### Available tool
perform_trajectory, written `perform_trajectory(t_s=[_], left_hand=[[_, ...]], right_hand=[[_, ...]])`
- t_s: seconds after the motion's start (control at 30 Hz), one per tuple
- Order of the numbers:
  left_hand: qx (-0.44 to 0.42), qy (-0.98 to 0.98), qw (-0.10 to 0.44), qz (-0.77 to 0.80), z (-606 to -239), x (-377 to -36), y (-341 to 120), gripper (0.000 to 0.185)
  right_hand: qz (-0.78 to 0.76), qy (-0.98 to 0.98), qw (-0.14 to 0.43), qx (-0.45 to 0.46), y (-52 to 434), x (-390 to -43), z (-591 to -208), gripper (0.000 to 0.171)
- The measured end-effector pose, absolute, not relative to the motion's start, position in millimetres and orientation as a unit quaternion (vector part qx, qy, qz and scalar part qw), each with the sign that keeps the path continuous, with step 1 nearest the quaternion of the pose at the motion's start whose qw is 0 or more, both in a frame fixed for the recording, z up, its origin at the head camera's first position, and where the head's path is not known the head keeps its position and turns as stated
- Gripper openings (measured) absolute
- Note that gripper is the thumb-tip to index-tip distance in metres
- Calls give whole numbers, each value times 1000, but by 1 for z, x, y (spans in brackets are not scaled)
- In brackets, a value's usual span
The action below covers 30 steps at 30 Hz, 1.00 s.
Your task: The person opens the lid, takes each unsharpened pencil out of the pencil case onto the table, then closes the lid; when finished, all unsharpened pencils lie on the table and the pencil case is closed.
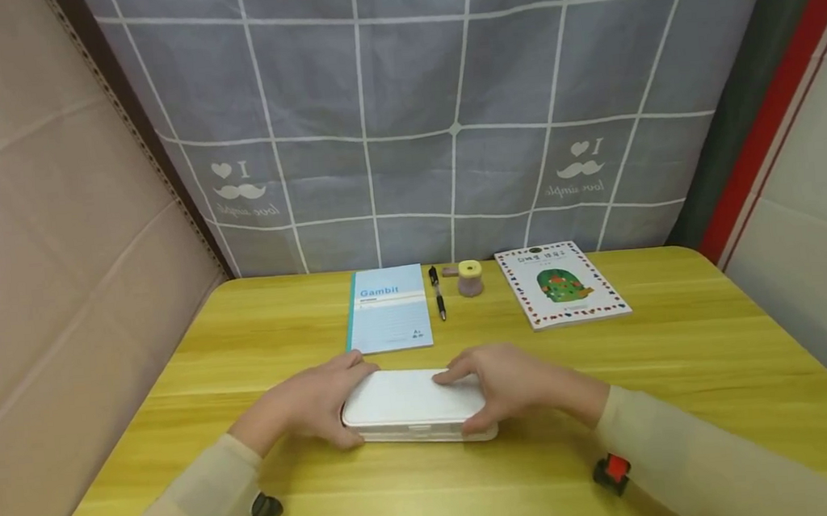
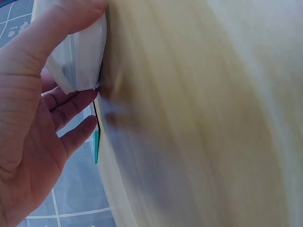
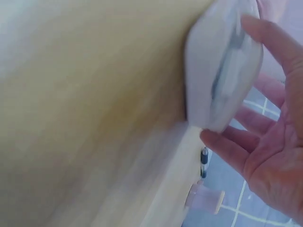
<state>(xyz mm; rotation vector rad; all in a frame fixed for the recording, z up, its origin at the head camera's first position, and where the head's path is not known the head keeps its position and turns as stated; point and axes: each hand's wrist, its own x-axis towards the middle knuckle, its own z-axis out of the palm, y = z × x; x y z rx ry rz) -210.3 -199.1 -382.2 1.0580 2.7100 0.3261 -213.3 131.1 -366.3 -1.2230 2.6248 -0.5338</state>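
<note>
A white pencil case (image 1: 413,400) with rounded corners lies lengthwise on the table in front of me, its small front latch facing my body. My left hand (image 1: 322,399) grips its left end, thumb at the front and fingers round the back. At the right end, my right hand (image 1: 507,384) holds it with the thumb low on the front edge and a finger on the lid. In the left wrist view, the left fingertips (image 2: 90,97) sit at the case's end. The right wrist view shows the case (image 3: 203,80) between thumb and fingers, a dark strip along its side.
Behind the case lie a light-blue notebook (image 1: 392,312), a black pen (image 1: 437,292), a yellow-topped spool (image 1: 469,279) and a white booklet (image 1: 561,285) with a green picture. A grey checked curtain (image 1: 409,112) hangs along the table's (image 1: 418,501) far edge.
</note>
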Motion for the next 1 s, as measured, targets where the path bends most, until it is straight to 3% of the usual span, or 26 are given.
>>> perform_trajectory(t_s=[0.4,0.7,1.0], left_hand=[[326,900,180,226,-392,-216,-211,109],[239,902,165,319,-396,-207,-211,157],[222,905,127,340,-396,-203,-207,173]], right_hand=[[-358,829,180,-391,147,-233,-370,47],[-405,830,197,-328,152,-240,-371,32],[-538,804,200,-157,145,-248,-371,59]])
